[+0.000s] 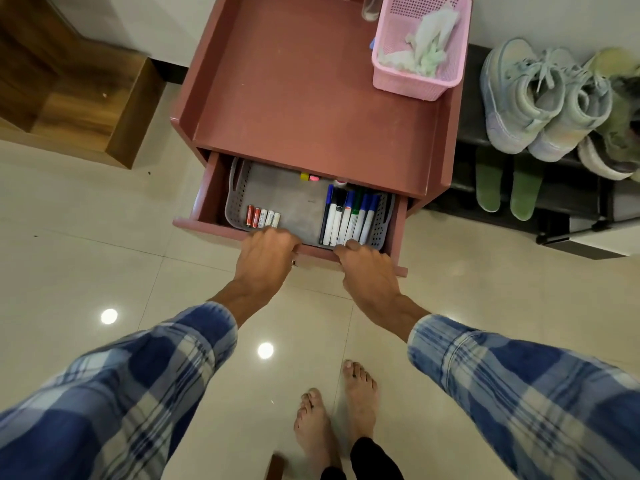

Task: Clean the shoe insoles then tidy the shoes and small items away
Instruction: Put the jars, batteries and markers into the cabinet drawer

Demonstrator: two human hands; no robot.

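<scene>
markers (349, 216) ends hidden behind right hand (367, 275) gripping drawer (209, 192)

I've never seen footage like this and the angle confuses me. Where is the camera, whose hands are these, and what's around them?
No machine here: a person wears a wide-angle camera on the head, looking down, so you see their own arms and bare feet. The left hand and right hand grip the front of an open drawer. Inside, a grey tray holds batteries and markers. On the cabinet top stands a pink basket. To the right, sneakers sit on a rack above two green insoles.
</scene>
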